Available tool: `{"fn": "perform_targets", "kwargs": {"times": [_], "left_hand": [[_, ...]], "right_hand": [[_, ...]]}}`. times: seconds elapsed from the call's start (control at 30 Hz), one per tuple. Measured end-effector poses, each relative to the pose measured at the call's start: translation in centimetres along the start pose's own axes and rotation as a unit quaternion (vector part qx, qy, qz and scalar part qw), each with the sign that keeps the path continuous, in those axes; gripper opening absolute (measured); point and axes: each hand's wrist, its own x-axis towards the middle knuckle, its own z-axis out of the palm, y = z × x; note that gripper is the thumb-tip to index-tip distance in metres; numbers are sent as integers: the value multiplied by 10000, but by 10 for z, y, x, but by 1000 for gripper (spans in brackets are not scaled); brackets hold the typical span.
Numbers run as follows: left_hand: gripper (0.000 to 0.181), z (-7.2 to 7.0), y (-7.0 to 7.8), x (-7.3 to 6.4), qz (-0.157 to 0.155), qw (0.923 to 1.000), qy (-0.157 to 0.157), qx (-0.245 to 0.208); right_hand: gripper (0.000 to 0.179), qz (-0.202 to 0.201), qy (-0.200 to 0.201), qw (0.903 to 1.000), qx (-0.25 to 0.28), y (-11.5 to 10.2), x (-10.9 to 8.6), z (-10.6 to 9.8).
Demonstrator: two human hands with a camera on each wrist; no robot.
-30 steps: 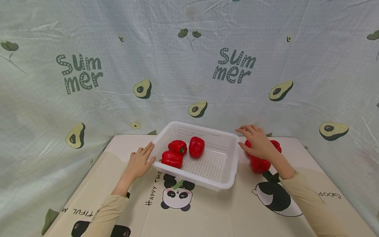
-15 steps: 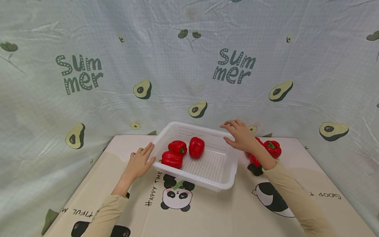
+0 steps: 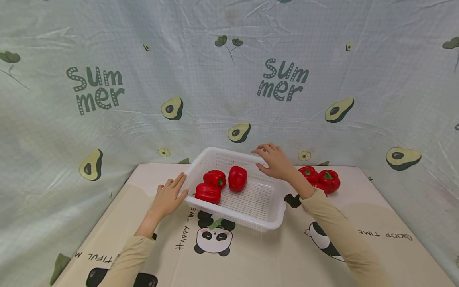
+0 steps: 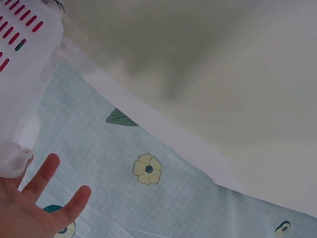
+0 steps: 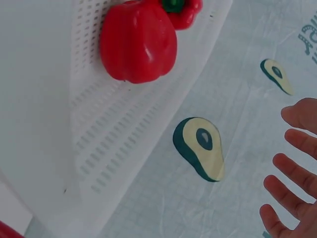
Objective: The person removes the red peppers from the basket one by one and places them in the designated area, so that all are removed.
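Observation:
A white plastic basket (image 3: 274,223) with slotted walls stands mid-table and holds three red bell peppers: one bell pepper (image 3: 238,178) near its middle, another bell pepper (image 3: 215,178) to the left, and a bell pepper (image 3: 208,193) at the front left. My left hand (image 3: 167,198) rests on the basket's left rim, fingers fairly straight. Over the basket's back right part hovers my right hand (image 3: 276,162), its fingers spread and loosely bent around nothing. In the right wrist view that hand (image 5: 294,173) shows an empty palm side, with a bell pepper (image 5: 138,42) inside the basket beyond.
More red bell peppers sit right of the basket, among them a bell pepper (image 3: 329,180) and a bell pepper (image 3: 308,173); my right forearm partly covers the group. A panda-print cloth covers the table (image 3: 251,259). Behind it hangs an avocado-print curtain (image 3: 208,79).
My right hand has moved left from above the right-hand peppers to over the basket, holding nothing. Those peppers are now more exposed. My left hand and the basket have stayed put.

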Motion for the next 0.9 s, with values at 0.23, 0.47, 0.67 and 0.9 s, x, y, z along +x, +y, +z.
{"fn": "perform_targets", "kwargs": {"times": [0.23,0.47,0.67,0.9], "left_hand": [[54,0,0,-1,23,10000,40,-33],[54,-1,0,-1,24,10000,-32,44],[54,-1,0,0,25,9999,-74,102],[54,-3,1,0,18,9999,-84,75]], "right_hand": [[34,192,-175,9997,-17,-3,12,14],[34,396,-382,9984,-121,-6,26,28],[34,526,-601,9966,-211,-11,34,42],[38,764,-784,9935,-299,-12,37,57]]}}
